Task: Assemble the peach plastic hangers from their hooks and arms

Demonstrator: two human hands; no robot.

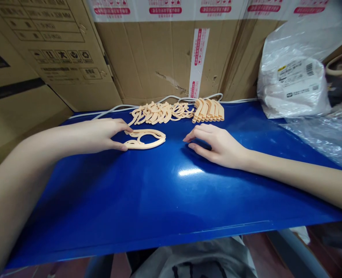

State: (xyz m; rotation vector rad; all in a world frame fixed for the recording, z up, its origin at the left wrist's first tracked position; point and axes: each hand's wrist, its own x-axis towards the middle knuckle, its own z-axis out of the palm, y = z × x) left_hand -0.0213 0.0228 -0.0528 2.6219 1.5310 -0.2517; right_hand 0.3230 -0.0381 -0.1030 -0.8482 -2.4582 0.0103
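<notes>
A beige plastic folding hanger (146, 145) lies on the blue tabletop, its two curved arms folded together around a ring-shaped middle piece. My left hand (108, 134) grips its left end, the thumb on the near arm and the fingers on the far one. To the right of the hanger, apart from it, my right hand (214, 144) rests low over the table with thumb and fingers apart and nothing in them. Behind the hanger is a heap of curved beige hanger parts (152, 113), then some beige hooks (182, 111), then a neat row of curved beige arm pieces (208, 111).
Cardboard boxes (159, 58) wall the back and left of the blue table (147, 200). A white cable (113, 110) runs along the back edge. Plastic-wrapped packaging (296, 85) sits at the back right, with clear plastic film (324, 133) in front of it.
</notes>
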